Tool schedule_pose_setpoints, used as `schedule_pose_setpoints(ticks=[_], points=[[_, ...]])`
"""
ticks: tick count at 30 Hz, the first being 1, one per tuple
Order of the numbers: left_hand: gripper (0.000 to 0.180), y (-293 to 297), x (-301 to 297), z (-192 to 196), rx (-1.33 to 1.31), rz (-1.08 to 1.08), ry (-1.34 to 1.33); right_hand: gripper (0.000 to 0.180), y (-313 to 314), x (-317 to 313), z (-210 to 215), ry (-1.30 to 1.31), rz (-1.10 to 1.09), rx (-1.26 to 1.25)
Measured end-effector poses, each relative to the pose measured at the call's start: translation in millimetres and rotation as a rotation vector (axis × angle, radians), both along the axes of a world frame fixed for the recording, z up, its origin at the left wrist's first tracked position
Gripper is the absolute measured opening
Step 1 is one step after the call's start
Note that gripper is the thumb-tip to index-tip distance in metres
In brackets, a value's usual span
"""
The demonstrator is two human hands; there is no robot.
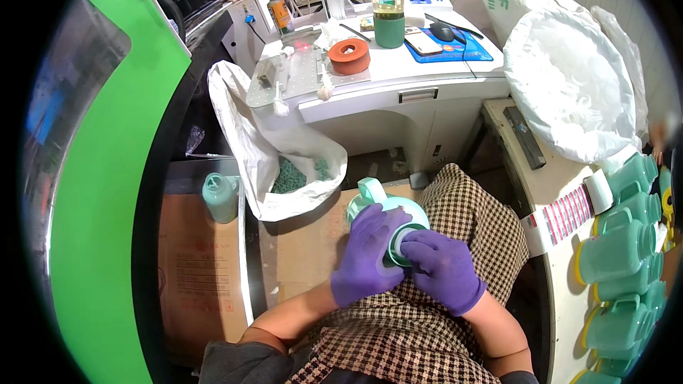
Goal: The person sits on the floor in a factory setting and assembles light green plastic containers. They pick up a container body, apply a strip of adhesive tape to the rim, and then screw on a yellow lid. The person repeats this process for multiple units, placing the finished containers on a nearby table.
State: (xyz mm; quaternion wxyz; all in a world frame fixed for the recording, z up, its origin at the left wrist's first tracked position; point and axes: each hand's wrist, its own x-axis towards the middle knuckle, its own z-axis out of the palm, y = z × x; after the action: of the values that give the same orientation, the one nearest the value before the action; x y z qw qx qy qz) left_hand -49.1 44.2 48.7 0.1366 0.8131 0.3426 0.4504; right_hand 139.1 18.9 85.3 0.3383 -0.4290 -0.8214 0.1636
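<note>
A mint-green plastic jug (pixel 404 206) lies tilted over my lap, its mouth toward me and its looped handle pointing away. My left hand (pixel 366 254), in a purple glove, is closed around the jug's side near the mouth. Purple-gloved as well, my right hand (pixel 449 270) has its fingers bent together at the round opening. Something pale shows by those fingertips inside the rim, partly hidden, and I cannot make out what it is. A checked brown cloth (pixel 466 217) covers my lap beneath the jug.
Finished-looking green jugs (pixel 615 252) line the right bench beside a label roll (pixel 562 220). A lined bag of white pieces (pixel 569 85) stands behind. Left are an open white sack (pixel 242 149), a green bottle (pixel 220 199) and cartons. Orange tape (pixel 349 57) sits on the desk.
</note>
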Motion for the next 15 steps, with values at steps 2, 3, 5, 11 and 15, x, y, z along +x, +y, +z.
schedule_pose_setpoints(ticks=[2,3,5,11,15], points=[[0.081,3.6,2.2,-8.5,0.079,-0.04,0.016,0.041,-3.8,-10.3,-0.4,-0.126,-0.101,-0.052],[0.082,3.4,3.7,-8.7,0.082,-0.054,0.009,0.041,-4.9,-13.7,-2.2,-0.135,-0.13,-0.045],[0.083,4.2,5.4,-7.2,0.087,-0.066,-0.004,0.041,-5.0,-18.0,-7.3,-0.153,-0.19,-0.028],[0.085,7.6,8.5,-8.8,0.087,-0.088,-0.001,0.029,-3.7,-4.4,-10.5,-0.129,-0.063,-0.117],[0.086,4.7,8.0,-5.6,0.055,-0.072,0.082,0.034,-3.0,1.6,-0.2,-0.071,0.085,-0.219]])
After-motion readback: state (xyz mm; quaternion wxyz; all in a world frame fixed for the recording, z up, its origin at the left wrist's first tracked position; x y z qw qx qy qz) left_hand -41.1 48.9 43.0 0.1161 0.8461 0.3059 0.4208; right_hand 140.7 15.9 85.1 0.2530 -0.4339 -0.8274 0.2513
